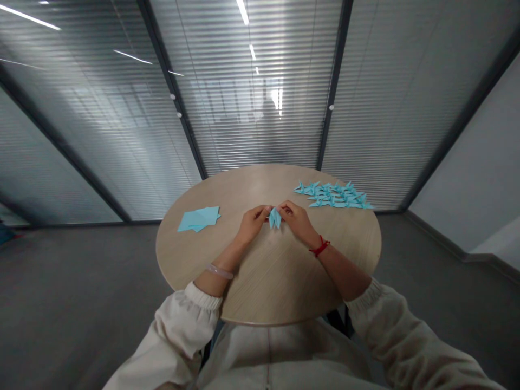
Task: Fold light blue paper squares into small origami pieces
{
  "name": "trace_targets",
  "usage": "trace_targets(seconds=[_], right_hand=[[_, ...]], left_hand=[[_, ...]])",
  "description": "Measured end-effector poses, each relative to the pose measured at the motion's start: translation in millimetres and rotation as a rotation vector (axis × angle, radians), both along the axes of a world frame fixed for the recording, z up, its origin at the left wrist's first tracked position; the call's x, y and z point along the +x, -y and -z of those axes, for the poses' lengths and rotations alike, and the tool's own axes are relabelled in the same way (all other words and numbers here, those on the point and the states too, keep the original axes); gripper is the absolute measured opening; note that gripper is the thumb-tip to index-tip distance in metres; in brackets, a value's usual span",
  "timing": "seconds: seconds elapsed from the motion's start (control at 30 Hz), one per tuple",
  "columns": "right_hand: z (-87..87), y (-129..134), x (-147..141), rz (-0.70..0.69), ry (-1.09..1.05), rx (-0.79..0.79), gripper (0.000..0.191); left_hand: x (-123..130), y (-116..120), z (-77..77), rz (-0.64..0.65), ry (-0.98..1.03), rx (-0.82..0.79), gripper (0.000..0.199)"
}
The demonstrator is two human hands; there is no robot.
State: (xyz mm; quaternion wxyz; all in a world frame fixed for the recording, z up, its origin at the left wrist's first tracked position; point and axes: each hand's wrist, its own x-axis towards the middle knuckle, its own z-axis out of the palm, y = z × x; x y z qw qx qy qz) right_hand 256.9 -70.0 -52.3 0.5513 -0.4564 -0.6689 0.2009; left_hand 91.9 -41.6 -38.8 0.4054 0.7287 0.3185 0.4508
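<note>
A folded piece of light blue origami paper (275, 218) is held between my two hands over the middle of the round table. Two narrow points of the paper hang down toward me, with a slit between them. My left hand (252, 223) pinches its left edge between thumb and fingers. On the other side, my right hand (298, 219) grips the upper right edge with curled fingers. The fingertips hide part of the paper's sides.
Several folded blue paper cranes (335, 195) stand in rows at the table's back right. A loose stack of flat blue paper sheets (199, 218) lies at the left. The round wooden table (280, 287) reaches close to my body; glass partitions with blinds (260, 135) rise behind it.
</note>
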Motion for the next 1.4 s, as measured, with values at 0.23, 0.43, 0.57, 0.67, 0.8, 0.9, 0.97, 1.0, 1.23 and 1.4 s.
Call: trace_targets(seconds=[0.23,0.43,0.57,0.67,0.8,0.9,0.97,1.0,1.23,1.4], right_hand=[[6.2,-4,3,0.026,-0.027,-0.024,0.020],[9.5,-7,5,-0.048,-0.095,-0.069,0.025],[12.8,-11,6,-0.120,-0.217,-0.175,0.032],[13.7,-12,5,-0.148,-0.282,-0.214,0.035],[14.0,-12,5,-0.176,-0.357,-0.238,0.037],[14.5,-13,6,-0.195,-0.357,-0.269,0.037],[15.0,-13,8,-0.157,-0.295,-0.267,0.035],[15.2,-14,8,-0.134,-0.262,-0.261,0.034],[11.9,-14,8,-0.193,-0.365,-0.319,0.030],[5.7,-9,8,-0.206,-0.601,-0.368,0.031]], left_hand=[[1,0,1.2,0.135,0.119,-0.287,0.046],[-1,-3,6.8,0.094,0.191,-0.334,0.035],[-1,-5,7.0,0.064,0.196,-0.294,0.036],[0,-5,6.4,0.105,0.168,-0.250,0.044],[0,-5,8.1,0.169,0.136,-0.244,0.051],[-2,-6,9.6,0.149,0.144,-0.249,0.052],[-3,-6,9.3,0.117,0.150,-0.260,0.054],[-3,-5,8.6,0.103,0.149,-0.268,0.055],[-4,1,2.4,0.132,0.105,-0.273,0.068],[-2,-1,0.7,0.073,0.072,-0.061,0.063]])
